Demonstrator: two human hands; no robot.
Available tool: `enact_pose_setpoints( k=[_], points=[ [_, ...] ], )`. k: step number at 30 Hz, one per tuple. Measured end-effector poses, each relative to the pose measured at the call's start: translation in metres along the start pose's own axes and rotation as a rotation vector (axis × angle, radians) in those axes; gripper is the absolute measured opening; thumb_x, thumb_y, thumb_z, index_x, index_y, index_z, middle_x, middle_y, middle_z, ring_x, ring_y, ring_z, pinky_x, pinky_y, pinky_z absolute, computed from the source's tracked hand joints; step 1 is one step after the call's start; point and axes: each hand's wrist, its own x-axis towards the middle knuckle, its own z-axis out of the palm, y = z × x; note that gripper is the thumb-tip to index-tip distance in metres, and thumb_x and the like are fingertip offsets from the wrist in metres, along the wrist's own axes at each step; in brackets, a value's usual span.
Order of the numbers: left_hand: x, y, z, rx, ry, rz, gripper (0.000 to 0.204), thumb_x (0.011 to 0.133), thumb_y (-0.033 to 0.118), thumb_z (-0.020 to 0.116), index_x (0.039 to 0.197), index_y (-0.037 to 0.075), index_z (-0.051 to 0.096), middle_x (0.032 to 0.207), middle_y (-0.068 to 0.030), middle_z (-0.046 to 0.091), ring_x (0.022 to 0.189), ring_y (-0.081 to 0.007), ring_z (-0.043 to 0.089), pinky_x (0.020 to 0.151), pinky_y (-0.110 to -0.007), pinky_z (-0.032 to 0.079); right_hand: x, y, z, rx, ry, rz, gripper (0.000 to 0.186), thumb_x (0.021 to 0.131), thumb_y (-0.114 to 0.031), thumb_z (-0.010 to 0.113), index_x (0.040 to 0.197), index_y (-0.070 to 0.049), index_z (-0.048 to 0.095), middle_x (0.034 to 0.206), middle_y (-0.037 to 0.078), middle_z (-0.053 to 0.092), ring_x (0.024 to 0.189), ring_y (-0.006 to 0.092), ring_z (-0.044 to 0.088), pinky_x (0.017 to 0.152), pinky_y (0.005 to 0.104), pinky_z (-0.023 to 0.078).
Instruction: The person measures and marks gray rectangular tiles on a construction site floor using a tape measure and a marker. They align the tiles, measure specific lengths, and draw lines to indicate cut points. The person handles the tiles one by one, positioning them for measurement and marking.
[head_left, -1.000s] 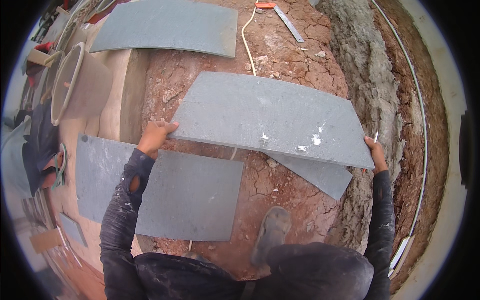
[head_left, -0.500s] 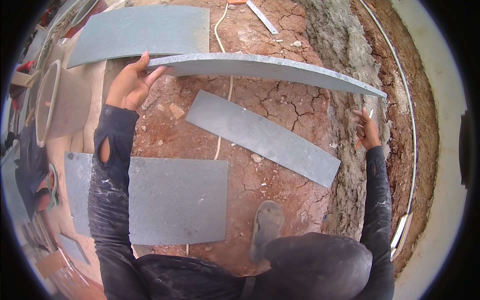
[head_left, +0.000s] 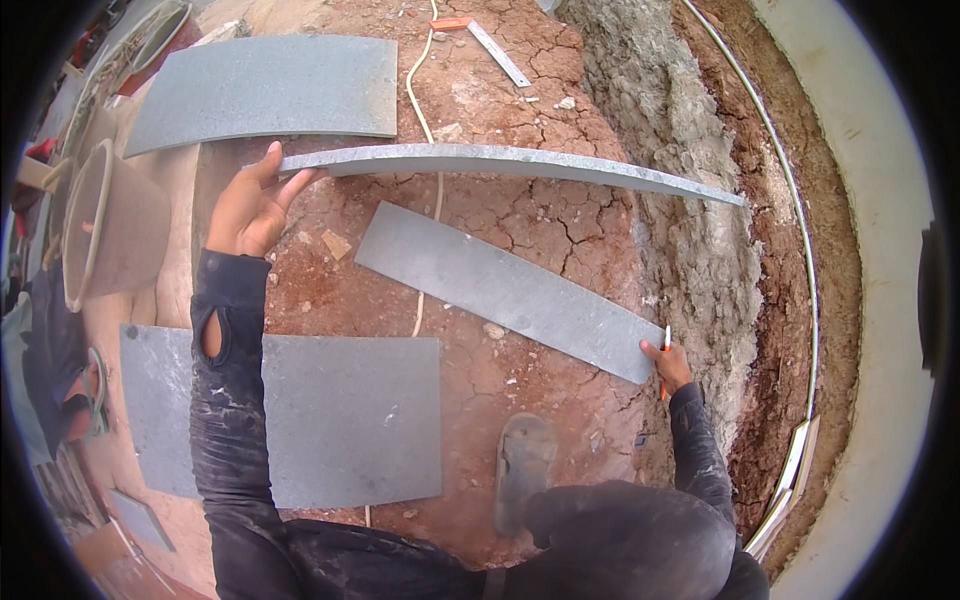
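My left hand (head_left: 248, 208) grips the left end of a long grey stone tile (head_left: 500, 160), thumb above and fingers below. That tile stands tilted, its thin edge showing. Below it a narrow grey stone strip (head_left: 505, 288) lies slantwise over the soil. At the strip's right end, my right hand (head_left: 673, 368) is closed, thumb on the stone; its other fingers are partly hidden. The same hand holds a thin orange-and-white pencil-like marker (head_left: 667, 340).
Grey tiles lie at the far left (head_left: 270, 85) and near left (head_left: 350, 420). A try square (head_left: 500, 55) rests on cracked red soil. A pale cable (head_left: 419, 110) runs beneath the stones. Buckets (head_left: 120, 225) stand left; rough mortar (head_left: 690, 220) borders the right.
My right hand has moved down and left from beside the long tile to the strip's right end. The view has shifted slightly; my left hand keeps its hold.
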Motion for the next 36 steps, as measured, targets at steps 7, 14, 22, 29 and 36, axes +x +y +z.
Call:
enact_pose_setpoints(
  k=[7,14,22,29,36],
  points=[
    [-0.026,-0.005,-0.006,-0.028,0.157,-0.086,0.035,0.094,-0.001,0.044,0.119,-0.02,0.029,0.122,-0.0291,0.037,0.114,-0.0425,0.051,0.093,-0.045,0.057,-0.068,0.025,-0.035,0.26,0.035,-0.063,0.034,0.086,-0.017,0.073,0.11,0.004,0.061,0.098,0.007,0.066,0.086,0.0146,0.061,0.08,0.0301,0.048],
    [-0.055,-0.037,-0.042,-0.021,0.209,-0.259,0.038,0.091,-0.003,0.04,0.125,-0.017,0.028,0.129,-0.0307,0.034,0.119,-0.0438,0.047,0.093,-0.051,0.055,-0.192,0.073,-0.137,0.279,0.287,-0.011,0.03,0.091,-0.02,0.066,0.109,0.002,0.059,0.094,0.002,0.063,0.079,0.0099,0.058,0.073,0.0257,0.046],
    [-0.054,-0.095,-0.083,-0.126,0.378,-0.381,0.045,0.097,0.011,0.046,0.139,0.0,0.033,0.141,-0.0235,0.036,0.122,-0.044,0.048,0.099,-0.056,0.048,-0.361,0.12,-0.231,0.172,0.491,0.163,0.028,0.088,-0.018,0.066,0.103,0.004,0.059,0.092,0.008,0.065,0.081,0.018,0.062,0.077,0.0321,0.048],
    [-0.02,-0.126,-0.105,-0.007,0.358,-0.344,0.043,0.098,0.016,0.048,0.136,0.0,0.037,0.138,-0.0221,0.041,0.119,-0.0401,0.052,0.097,-0.053,0.049,-0.383,0.134,-0.219,0.192,0.515,0.249,0.031,0.088,-0.017,0.065,0.108,0.004,0.057,0.096,0.009,0.065,0.083,0.019,0.062,0.079,0.0331,0.048],
    [-0.01,-0.152,-0.139,-0.046,0.455,-0.38,0.043,0.098,0.015,0.048,0.137,0.0,0.039,0.141,-0.0221,0.039,0.121,-0.0429,0.051,0.096,-0.056,0.048,-0.35,0.129,-0.201,0.183,0.428,0.284,0.034,0.088,-0.016,0.065,0.113,0.004,0.054,0.099,0.01,0.064,0.086,0.02,0.062,0.081,0.0341,0.048]
  ],
)
